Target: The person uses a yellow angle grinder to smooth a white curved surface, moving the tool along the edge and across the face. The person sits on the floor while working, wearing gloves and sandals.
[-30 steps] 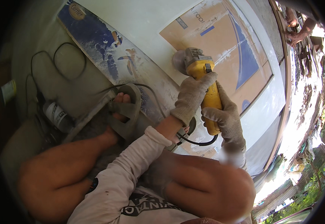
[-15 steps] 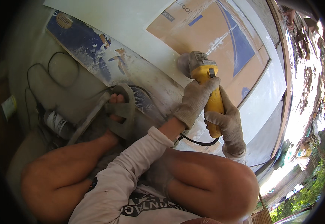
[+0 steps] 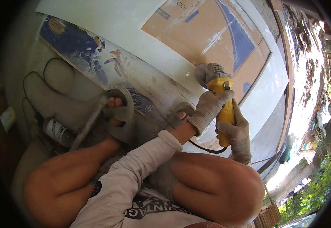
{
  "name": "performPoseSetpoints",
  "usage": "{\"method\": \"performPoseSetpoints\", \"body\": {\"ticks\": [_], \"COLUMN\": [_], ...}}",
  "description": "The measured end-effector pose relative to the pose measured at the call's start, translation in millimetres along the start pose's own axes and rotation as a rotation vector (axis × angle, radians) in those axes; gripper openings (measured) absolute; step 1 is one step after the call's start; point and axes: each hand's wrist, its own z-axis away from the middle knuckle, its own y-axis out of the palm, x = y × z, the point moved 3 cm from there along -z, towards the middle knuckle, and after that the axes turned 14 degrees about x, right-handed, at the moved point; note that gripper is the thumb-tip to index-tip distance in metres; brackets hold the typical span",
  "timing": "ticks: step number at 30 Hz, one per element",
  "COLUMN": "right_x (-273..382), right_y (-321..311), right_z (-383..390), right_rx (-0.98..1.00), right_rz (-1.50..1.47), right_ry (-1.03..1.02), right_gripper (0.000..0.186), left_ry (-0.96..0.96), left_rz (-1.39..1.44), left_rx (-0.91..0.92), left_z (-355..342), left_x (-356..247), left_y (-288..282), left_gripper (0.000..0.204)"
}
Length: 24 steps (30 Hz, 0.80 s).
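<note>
My left hand (image 3: 212, 108), in a beige knit glove, grips a yellow-and-grey angle grinder (image 3: 221, 79) near its switch. My right hand (image 3: 232, 135), also gloved, is wrapped round the lower body, where a black cord comes out. The grinder's disc (image 3: 200, 75) is over the lower edge of a cardboard piece (image 3: 184, 38) with blue print, set on a white sheet (image 3: 108, 22); whether it touches is unclear. A long board (image 3: 85, 64) with scuffed blue print lies alongside, dusty with white powder.
My bent legs and sandalled feet (image 3: 116, 112) are close below the grinder. A plastic bottle (image 3: 59, 132), looped cable (image 3: 59, 87) and small yellow-white packet (image 3: 7, 118) are at the left. A wooden edge (image 3: 290, 87) curves along the right, with bright debris-strewn ground and greenery beyond.
The grinder and both hands have moved right and down in the picture, while the boards appear shifted left. Another person's hands, seen earlier at top right, are out of view.
</note>
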Motion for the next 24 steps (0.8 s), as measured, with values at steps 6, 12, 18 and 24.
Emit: {"method": "performPoseSetpoints", "body": {"ticks": [6, 12, 18, 24], "right_x": [-7, 16, 36, 41], "right_y": [3, 18, 31, 33], "right_z": [8, -11, -38, -46], "right_rx": [-0.081, 0.074, 0.214, 0.235], "right_rz": [-0.017, -0.047, 0.105, 0.146], "right_ry": [-0.012, -0.133, -0.17, -0.156], "right_gripper": [0.099, 0.104, 0.104, 0.103], "left_ry": [0.041, 0.151, 0.207, 0.233], "left_rz": [-0.133, -0.09, -0.055, 0.012], "left_rx": [-0.012, -0.148, -0.273, -0.27], "left_z": [-9, 14, 32, 32], "left_x": [10, -25, -56, -61], "left_y": [5, -15, -37, -40], "left_gripper": [0.069, 0.071, 0.058, 0.057]}}
